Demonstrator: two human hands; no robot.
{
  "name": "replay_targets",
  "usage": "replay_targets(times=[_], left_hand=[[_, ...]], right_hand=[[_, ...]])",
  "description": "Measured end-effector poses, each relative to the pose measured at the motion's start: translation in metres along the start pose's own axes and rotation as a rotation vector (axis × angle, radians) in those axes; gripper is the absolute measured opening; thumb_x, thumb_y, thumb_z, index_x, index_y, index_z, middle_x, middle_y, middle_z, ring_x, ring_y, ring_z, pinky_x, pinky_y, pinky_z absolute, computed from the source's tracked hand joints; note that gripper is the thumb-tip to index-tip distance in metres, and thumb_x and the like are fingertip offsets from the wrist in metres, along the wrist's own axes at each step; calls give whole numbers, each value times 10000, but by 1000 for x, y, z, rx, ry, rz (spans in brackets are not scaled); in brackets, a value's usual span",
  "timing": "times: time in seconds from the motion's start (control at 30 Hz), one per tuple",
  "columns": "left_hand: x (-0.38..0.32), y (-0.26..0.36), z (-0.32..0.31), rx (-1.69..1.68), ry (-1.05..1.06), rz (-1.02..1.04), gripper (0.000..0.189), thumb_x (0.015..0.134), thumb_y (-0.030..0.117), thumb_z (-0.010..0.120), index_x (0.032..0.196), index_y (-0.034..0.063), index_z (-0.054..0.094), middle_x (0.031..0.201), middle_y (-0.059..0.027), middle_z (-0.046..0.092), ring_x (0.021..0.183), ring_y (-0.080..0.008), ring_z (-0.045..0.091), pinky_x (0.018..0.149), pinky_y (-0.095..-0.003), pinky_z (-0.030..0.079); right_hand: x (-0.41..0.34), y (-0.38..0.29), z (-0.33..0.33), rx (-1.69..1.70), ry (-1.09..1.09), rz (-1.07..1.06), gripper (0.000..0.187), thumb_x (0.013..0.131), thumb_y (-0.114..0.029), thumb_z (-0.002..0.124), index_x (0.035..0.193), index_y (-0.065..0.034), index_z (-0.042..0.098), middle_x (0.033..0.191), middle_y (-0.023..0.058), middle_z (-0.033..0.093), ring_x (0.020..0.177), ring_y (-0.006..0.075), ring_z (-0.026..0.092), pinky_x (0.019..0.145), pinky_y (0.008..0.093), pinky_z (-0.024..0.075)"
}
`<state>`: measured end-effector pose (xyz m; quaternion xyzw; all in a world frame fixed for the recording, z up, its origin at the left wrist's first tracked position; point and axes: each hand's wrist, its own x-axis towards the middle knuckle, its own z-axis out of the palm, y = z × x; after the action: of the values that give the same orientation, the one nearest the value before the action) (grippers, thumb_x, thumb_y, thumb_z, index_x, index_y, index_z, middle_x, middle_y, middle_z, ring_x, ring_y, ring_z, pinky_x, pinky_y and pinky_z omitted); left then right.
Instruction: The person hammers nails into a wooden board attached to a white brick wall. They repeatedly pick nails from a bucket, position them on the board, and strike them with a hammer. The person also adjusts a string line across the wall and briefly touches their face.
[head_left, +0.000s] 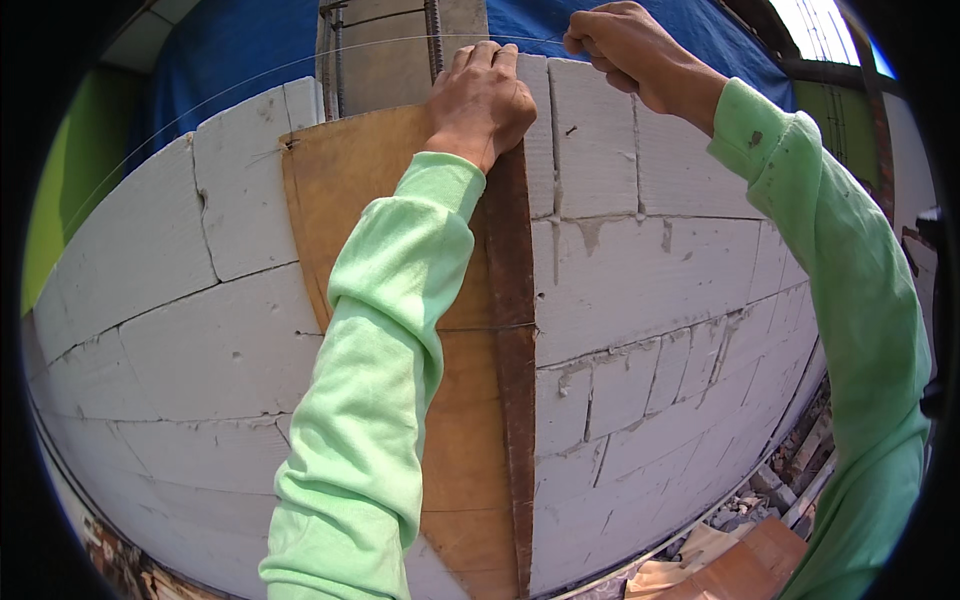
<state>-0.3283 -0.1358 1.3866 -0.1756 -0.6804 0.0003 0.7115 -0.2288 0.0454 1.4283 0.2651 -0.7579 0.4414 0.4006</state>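
My left hand (484, 97) lies over the top edge of a brown plywood board (360, 172), its fingers bent over the top; whether it grips the board is hard to tell. The board stands upright against a wall of white lightweight blocks (645, 277), with a dark strip of wood (514, 300) along its right side. Up at the right, my right hand (619, 52) is closed on a thin wire or string (390, 46), which runs left above the wall. A thin tie (480, 328) crosses the board lower down.
Steel reinforcing bars (435, 37) rise behind the board before a grey panel. A blue tarpaulin (232, 52) hangs behind the wall. A nail (571, 130) sticks out of a block. Rubble (757, 491) and a brown sheet (742, 562) lie at the wall's foot, lower right.
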Motion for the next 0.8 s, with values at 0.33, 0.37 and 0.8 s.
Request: replay_targets(times=[0.33, 0.37, 0.8], left_hand=[[2, -3, 4, 30, 63, 34, 461, 924, 227, 454, 1334, 107, 628, 1369, -104, 603, 1300, -298, 529, 1106, -437, 433], [2, -3, 4, 28, 69, 42, 452, 926, 225, 457, 1325, 104, 631, 1360, -108, 607, 1291, -302, 534, 1101, -439, 434], [10, -18, 4, 28, 138, 525, 336, 940, 198, 500, 1198, 61, 667, 1247, -164, 662, 1167, -351, 608, 1033, -469, 455]], right_hand=[[-18, 38, 3, -80, -38, -284, 258, 963, -227, 544, 850, -37, 676, 562, -35, 391, 457, 51, 329, 411, 242, 284], [-18, 48, 8, -121, -24, -354, 289, 991, -246, 530, 862, -39, 686, 553, -48, 373, 449, 33, 314, 403, 218, 279], [-29, 124, 19, -278, 102, -350, 274, 1004, -201, 551, 1130, -92, 768, 1031, 135, 734, 894, 192, 704, 814, 330, 576]])
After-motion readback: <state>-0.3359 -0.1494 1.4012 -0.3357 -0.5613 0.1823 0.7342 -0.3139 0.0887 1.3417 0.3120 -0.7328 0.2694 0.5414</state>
